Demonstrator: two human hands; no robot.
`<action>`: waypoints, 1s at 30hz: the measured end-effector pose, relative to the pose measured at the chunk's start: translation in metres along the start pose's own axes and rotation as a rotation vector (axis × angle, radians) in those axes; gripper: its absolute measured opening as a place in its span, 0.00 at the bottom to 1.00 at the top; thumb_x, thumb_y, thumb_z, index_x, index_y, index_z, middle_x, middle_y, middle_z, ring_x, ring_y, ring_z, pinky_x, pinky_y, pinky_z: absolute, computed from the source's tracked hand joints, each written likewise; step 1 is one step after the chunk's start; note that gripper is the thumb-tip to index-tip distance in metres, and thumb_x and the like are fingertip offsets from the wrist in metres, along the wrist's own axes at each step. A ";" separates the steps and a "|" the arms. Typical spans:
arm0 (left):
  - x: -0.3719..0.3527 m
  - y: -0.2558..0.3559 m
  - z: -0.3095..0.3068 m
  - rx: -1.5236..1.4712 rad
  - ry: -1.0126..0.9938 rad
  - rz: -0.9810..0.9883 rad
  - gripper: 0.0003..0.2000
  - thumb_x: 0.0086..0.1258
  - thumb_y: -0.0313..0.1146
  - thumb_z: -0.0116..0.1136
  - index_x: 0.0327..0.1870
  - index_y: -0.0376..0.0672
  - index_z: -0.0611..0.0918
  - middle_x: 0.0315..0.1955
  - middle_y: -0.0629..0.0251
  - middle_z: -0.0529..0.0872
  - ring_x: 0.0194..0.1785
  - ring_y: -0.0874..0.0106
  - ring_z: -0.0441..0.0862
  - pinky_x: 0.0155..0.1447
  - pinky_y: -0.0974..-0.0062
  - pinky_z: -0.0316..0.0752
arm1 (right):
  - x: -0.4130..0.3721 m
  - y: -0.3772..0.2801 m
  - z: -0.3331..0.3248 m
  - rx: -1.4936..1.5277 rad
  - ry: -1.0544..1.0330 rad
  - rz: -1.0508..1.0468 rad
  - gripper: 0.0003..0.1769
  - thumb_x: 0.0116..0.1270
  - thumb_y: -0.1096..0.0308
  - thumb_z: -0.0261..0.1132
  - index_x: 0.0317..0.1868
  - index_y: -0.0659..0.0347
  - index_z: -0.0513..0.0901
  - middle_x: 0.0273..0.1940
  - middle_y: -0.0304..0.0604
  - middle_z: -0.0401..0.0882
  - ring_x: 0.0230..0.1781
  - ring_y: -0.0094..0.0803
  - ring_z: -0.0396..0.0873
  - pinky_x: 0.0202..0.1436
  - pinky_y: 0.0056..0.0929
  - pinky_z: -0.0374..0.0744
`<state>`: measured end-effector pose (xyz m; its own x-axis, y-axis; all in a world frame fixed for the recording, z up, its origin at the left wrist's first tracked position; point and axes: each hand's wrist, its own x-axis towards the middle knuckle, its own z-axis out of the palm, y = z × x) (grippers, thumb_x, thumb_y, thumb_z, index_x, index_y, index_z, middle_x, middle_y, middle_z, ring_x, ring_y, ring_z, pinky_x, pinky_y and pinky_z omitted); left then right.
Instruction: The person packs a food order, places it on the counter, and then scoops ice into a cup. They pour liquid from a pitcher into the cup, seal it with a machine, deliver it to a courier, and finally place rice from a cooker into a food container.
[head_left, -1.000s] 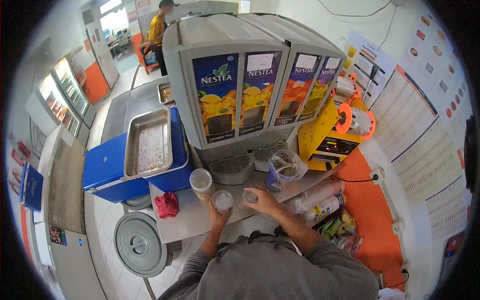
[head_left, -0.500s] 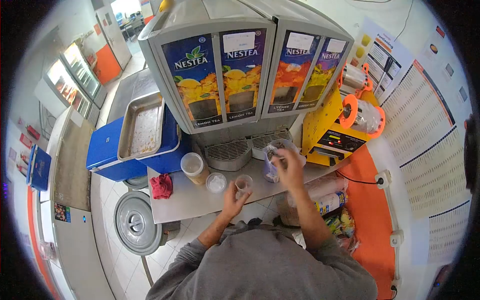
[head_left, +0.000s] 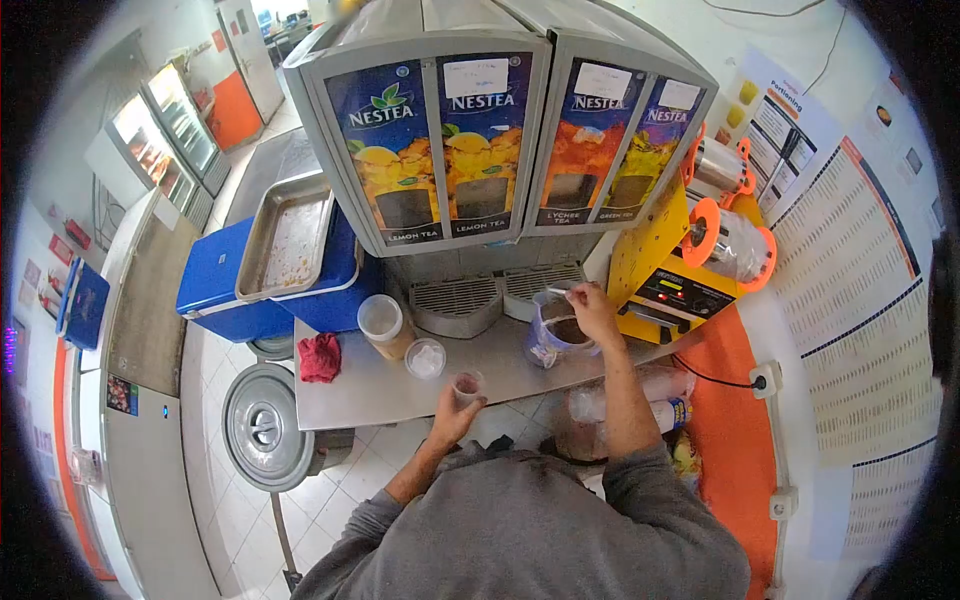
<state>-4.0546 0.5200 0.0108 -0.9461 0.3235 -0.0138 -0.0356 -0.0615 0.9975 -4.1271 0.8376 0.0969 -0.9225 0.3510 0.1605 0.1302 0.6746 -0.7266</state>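
Note:
My left hand (head_left: 452,418) is closed around a small clear plastic cup (head_left: 467,384) near the counter's front edge; a little dark reddish-brown content seems to show inside. My right hand (head_left: 597,312) pinches the pale handle of a scoop or spoon (head_left: 560,292), its lower end reaching into an open translucent purple-tinted tub (head_left: 542,346). Dark brown contents show in that tub. Left of my left hand stands a clear cup (head_left: 426,359) with whitish, ice-like pieces. Behind it is a tall container (head_left: 386,326) with a translucent top and tan contents.
A Nestea dispenser (head_left: 460,235) rises behind the steel counter (head_left: 350,400). To the right is a yellow cup-sealing machine (head_left: 650,262). A red cloth (head_left: 319,358) lies at left, near a metal tray (head_left: 250,270) on blue coolers (head_left: 210,290). A grey lidded bin (head_left: 262,428) stands below.
My right hand has turned and shifted slightly right, and the handle now slants into the tub, whose dark contents show. My left hand has moved a little left and down with the cup.

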 end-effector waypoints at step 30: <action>0.074 0.062 0.097 1.075 -0.178 0.451 0.32 0.49 0.47 0.71 0.57 0.46 0.76 0.73 0.60 0.55 0.76 0.55 0.49 0.70 0.32 0.45 | -0.012 0.003 -0.018 0.220 0.037 0.062 0.13 0.57 0.64 0.68 0.30 0.68 0.82 0.18 0.43 0.78 0.23 0.35 0.79 0.32 0.32 0.74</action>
<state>-4.0950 0.6320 0.0784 -0.7426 0.6086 0.2796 0.6605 0.5960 0.4567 -4.1087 0.8471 0.1053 -0.9008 0.4136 0.1323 0.1003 0.4947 -0.8633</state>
